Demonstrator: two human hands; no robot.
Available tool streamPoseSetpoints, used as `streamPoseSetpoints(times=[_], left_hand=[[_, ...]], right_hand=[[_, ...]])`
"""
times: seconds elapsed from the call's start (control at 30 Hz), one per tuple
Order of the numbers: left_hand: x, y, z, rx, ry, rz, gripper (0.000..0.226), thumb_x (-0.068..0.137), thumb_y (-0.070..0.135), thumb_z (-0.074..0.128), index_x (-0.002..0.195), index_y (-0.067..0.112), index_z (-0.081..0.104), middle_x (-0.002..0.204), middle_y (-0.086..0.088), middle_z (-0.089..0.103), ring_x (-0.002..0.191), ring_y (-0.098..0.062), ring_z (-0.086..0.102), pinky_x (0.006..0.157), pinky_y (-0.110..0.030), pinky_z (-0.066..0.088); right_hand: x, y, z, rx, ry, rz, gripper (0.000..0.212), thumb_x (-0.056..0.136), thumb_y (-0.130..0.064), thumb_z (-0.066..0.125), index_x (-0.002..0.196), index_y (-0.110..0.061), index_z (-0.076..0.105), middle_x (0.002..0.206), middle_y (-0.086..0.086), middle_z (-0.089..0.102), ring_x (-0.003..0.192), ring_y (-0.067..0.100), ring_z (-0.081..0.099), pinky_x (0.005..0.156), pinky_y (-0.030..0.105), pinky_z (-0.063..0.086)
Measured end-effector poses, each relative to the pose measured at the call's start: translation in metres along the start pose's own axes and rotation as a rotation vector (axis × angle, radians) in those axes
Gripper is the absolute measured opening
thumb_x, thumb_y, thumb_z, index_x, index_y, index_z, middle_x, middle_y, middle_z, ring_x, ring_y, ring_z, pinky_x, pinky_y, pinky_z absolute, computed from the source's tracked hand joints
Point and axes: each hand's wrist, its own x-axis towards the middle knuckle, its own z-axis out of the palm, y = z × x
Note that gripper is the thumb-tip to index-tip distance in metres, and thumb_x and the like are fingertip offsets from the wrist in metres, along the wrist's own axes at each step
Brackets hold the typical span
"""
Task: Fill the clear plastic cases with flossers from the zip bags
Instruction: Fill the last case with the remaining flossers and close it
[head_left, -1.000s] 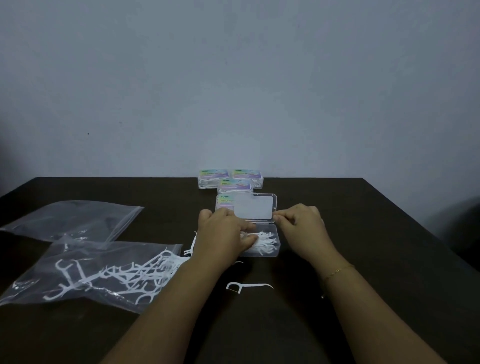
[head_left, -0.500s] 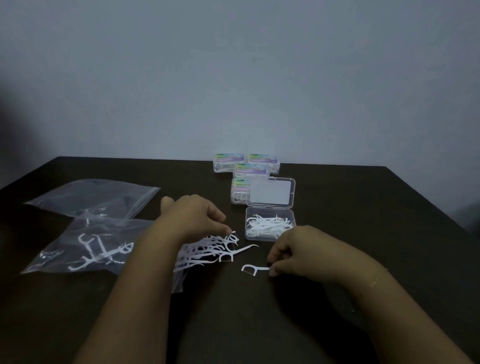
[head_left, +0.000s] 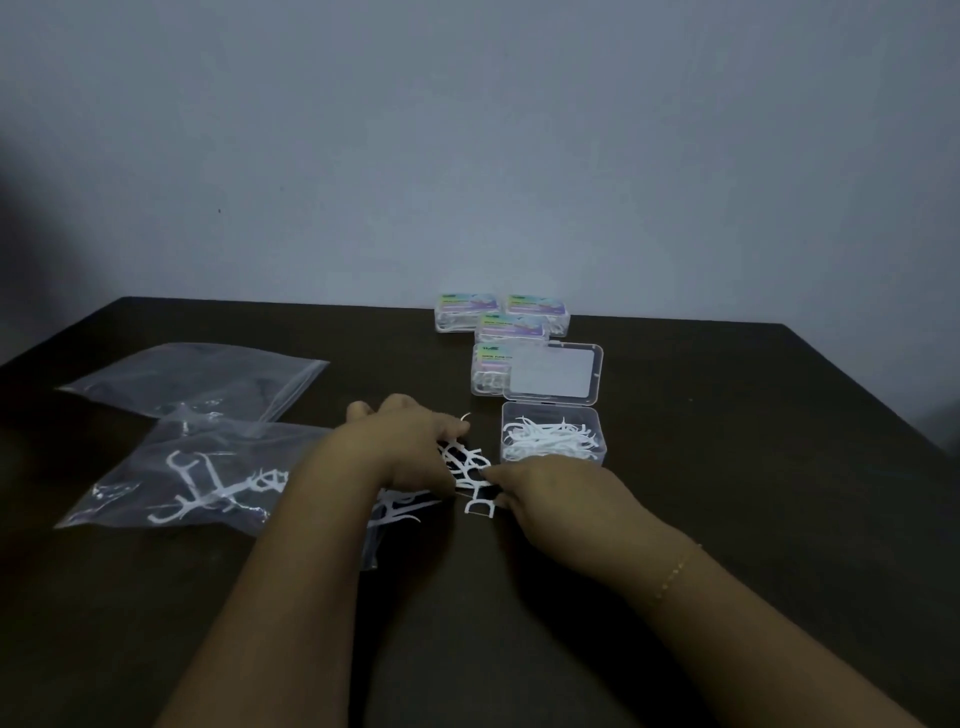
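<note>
Right now the open case (head_left: 553, 436) sits at about two o'clock from the hands, its lid (head_left: 552, 375) folded back flat toward twelve and its tray partly filled with white flossers. Four closed, labelled cases (head_left: 503, 325) cluster beyond it near the wall. Between the hands lies a loose heap of flossers (head_left: 465, 465), spilled from the mouth of the near zip bag (head_left: 208, 480), which stretches toward nine o'clock with several picks left inside; a second bag (head_left: 197, 382) lies behind it at ten. The left hand (head_left: 410, 447) curls its fingers over the heap, gathering a bunch. The right hand (head_left: 550, 493) pinches one flosser (head_left: 479, 508) by its handle. These picks look feather-light, stiff and springy, and their forked heads seem apt to hook one another, so a bunch will likely come up tangled. Gripping the straight handles, heads aligned one way, probably gives the neatest drop into the tray. All of it rests on a dark table (head_left: 727, 519).
</note>
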Motion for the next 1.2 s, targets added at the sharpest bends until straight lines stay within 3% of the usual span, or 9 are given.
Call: streamPoseSetpoints(times=[0.27, 0.37, 0.47, 0.7, 0.77, 0.93, 1.1, 1.2], left_hand=[[0.007, 0.004, 0.000, 0.017, 0.158, -0.007, 0.031, 0.085, 0.040, 0.066, 0.116, 0.042, 0.063, 0.127, 0.015, 0.056, 0.130, -0.014, 0.033, 0.099, -0.040, 0.020], [0.007, 0.006, 0.000, -0.037, 0.212, -0.012, 0.019, 0.086, 0.037, 0.067, 0.104, 0.043, 0.067, 0.102, 0.018, 0.058, 0.120, -0.010, 0.042, 0.097, -0.038, 0.022], [0.008, 0.007, 0.001, -0.081, 0.228, -0.013, 0.020, 0.086, 0.034, 0.067, 0.105, 0.042, 0.065, 0.092, 0.020, 0.059, 0.112, -0.006, 0.049, 0.096, -0.037, 0.022], [0.009, 0.012, -0.001, -0.080, 0.230, -0.047, 0.016, 0.086, 0.034, 0.068, 0.101, 0.039, 0.067, 0.101, 0.019, 0.066, 0.110, -0.006, 0.054, 0.101, -0.037, 0.021], [0.010, 0.012, 0.000, -0.067, 0.233, -0.054, 0.014, 0.087, 0.035, 0.066, 0.100, 0.040, 0.068, 0.103, 0.018, 0.066, 0.112, -0.008, 0.052, 0.103, -0.037, 0.021], [0.011, 0.012, 0.001, 0.025, 0.224, -0.053, 0.017, 0.091, 0.041, 0.059, 0.105, 0.043, 0.068, 0.121, 0.015, 0.061, 0.127, -0.014, 0.039, 0.102, -0.040, 0.021], [0.013, 0.011, 0.001, -0.048, 0.281, -0.059, 0.015, 0.092, 0.042, 0.057, 0.103, 0.042, 0.068, 0.114, 0.015, 0.064, 0.120, -0.013, 0.046, 0.095, -0.037, 0.023], [0.011, 0.012, -0.001, -0.176, 0.355, -0.048, 0.017, 0.092, 0.043, 0.057, 0.106, 0.040, 0.068, 0.110, 0.015, 0.066, 0.113, -0.012, 0.049, 0.088, -0.033, 0.023]], right_hand=[[-0.002, 0.005, -0.005, -0.007, 0.072, 0.042, 0.028, 0.098, -0.035, 0.040, 0.114, -0.028, 0.062, 0.117, -0.001, 0.062, 0.110, 0.020, 0.055, 0.086, 0.031, 0.043], [-0.005, 0.005, -0.006, 0.004, 0.098, 0.061, 0.026, 0.097, -0.035, 0.040, 0.108, -0.028, 0.062, 0.113, -0.003, 0.063, 0.106, 0.019, 0.056, 0.085, 0.032, 0.045], [-0.005, 0.005, -0.008, 0.028, 0.085, 0.077, 0.023, 0.097, -0.034, 0.041, 0.106, -0.028, 0.061, 0.111, -0.003, 0.063, 0.104, 0.019, 0.057, 0.084, 0.033, 0.046], [-0.006, 0.011, -0.015, 0.148, -0.076, 0.155, 0.013, 0.089, -0.030, 0.052, 0.093, -0.027, 0.064, 0.098, -0.008, 0.064, 0.094, 0.014, 0.059, 0.081, 0.030, 0.050], [-0.007, 0.013, -0.018, 0.176, -0.118, 0.168, 0.007, 0.086, -0.028, 0.057, 0.081, -0.029, 0.061, 0.086, -0.009, 0.061, 0.083, 0.011, 0.058, 0.077, 0.028, 0.049], [-0.008, 0.015, -0.023, 0.218, -0.173, 0.178, 0.016, 0.083, -0.026, 0.062, 0.068, -0.028, 0.057, 0.075, -0.008, 0.061, 0.054, 0.003, 0.047, 0.068, 0.025, 0.048], [-0.009, 0.017, -0.024, 0.278, -0.189, 0.194, 0.011, 0.083, -0.026, 0.064, 0.071, -0.027, 0.062, 0.072, -0.005, 0.066, 0.049, 0.003, 0.049, 0.067, 0.026, 0.050], [-0.009, 0.019, -0.023, 0.285, -0.216, 0.217, 0.010, 0.081, -0.026, 0.064, 0.071, -0.027, 0.064, 0.080, -0.001, 0.072, 0.059, 0.008, 0.059, 0.071, 0.027, 0.053]])
